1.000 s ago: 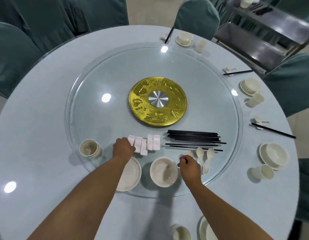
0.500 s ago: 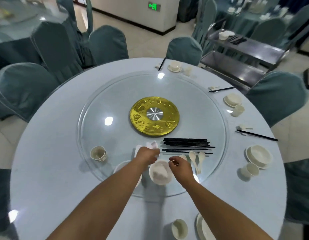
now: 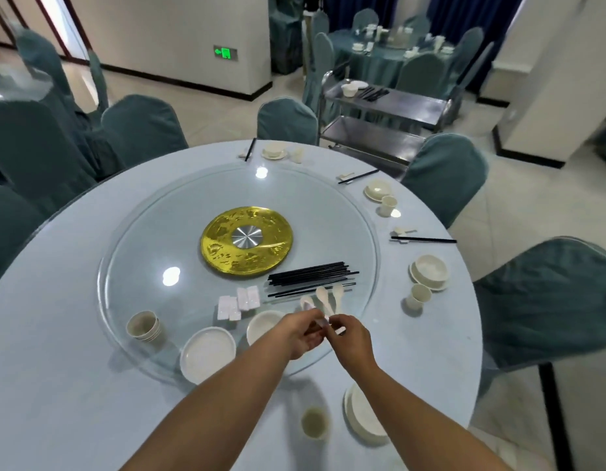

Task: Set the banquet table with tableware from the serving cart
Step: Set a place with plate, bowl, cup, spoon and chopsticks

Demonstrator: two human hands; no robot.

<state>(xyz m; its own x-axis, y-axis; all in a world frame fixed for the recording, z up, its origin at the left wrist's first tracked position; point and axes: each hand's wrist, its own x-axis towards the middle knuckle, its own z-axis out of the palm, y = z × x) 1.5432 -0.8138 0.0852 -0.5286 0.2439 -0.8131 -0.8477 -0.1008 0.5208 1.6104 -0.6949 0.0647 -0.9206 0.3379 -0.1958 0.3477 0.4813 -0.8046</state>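
My left hand (image 3: 300,338) and my right hand (image 3: 351,341) meet above the near right rim of the glass turntable (image 3: 125,232). The left fingers pinch a small white chopstick rest (image 3: 320,322). The right hand grips a white spoon (image 3: 306,303), whose handle end pokes out by the thumb. On the glass lie several white rests (image 3: 238,302), a bundle of black chopsticks (image 3: 311,275), two spoons (image 3: 330,295), a bowl (image 3: 264,326), a stack of plates (image 3: 208,348) and stacked cups (image 3: 143,326).
A cup (image 3: 314,421) and a bowl on a plate (image 3: 362,416) stand on the tablecloth below my arms. Laid settings run along the right and far edge. A gold disc (image 3: 245,241) marks the centre. The steel serving cart (image 3: 383,117) stands beyond covered chairs.
My left hand lifted a rest from the row and moved right; my right hand lifted a spoon. Both hands came together, and my view rose to show the room.
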